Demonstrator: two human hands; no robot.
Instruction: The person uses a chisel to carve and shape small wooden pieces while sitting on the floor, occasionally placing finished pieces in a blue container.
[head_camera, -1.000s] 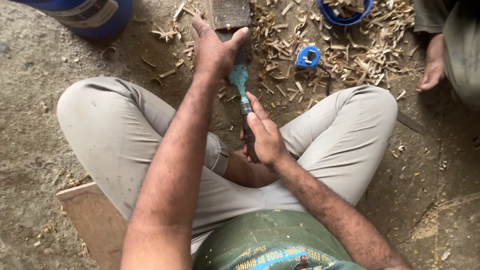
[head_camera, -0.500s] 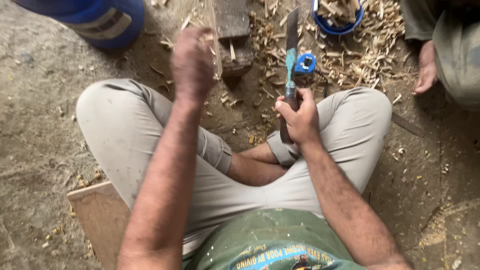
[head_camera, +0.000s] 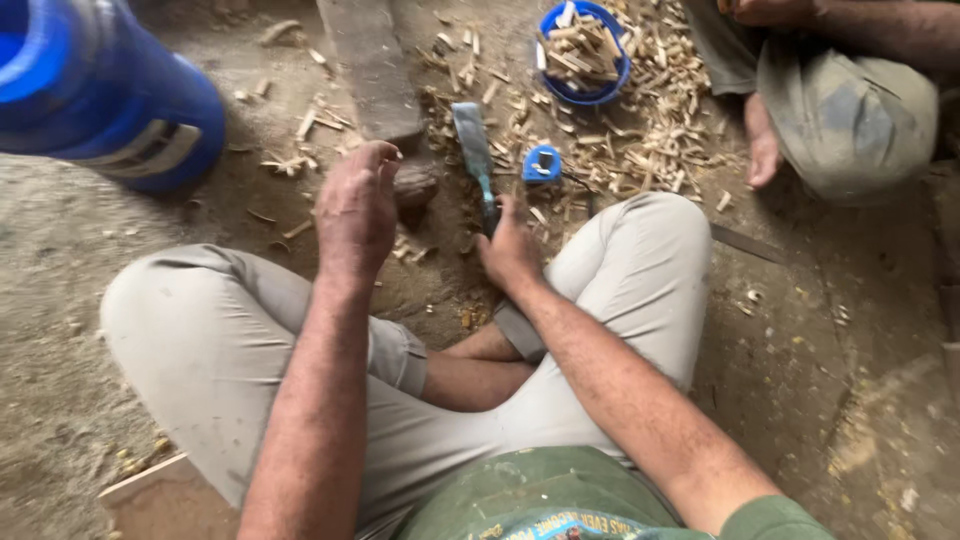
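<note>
Steel blade (head_camera: 471, 140): flat, broad, blade end lying just beside the wooden block (head_camera: 372, 68)
Right hand (head_camera: 510, 250): fingers closed round the blade's handle
Left hand (head_camera: 357, 208): fingers curled, holding nothing visible, just below block
Blue bowl (head_camera: 583, 50): right of block, holding wood pieces

The chopping knife (head_camera: 474, 160) has a broad flat blade of grey metal with a teal tint, and its handle is closed inside the right hand (head_camera: 510, 250). The blade points away from the person and lies low over the dirt floor, just right of the wooden block (head_camera: 375, 70). The left hand (head_camera: 355, 210) hovers loosely curled, touching the near end of this block.
</note>
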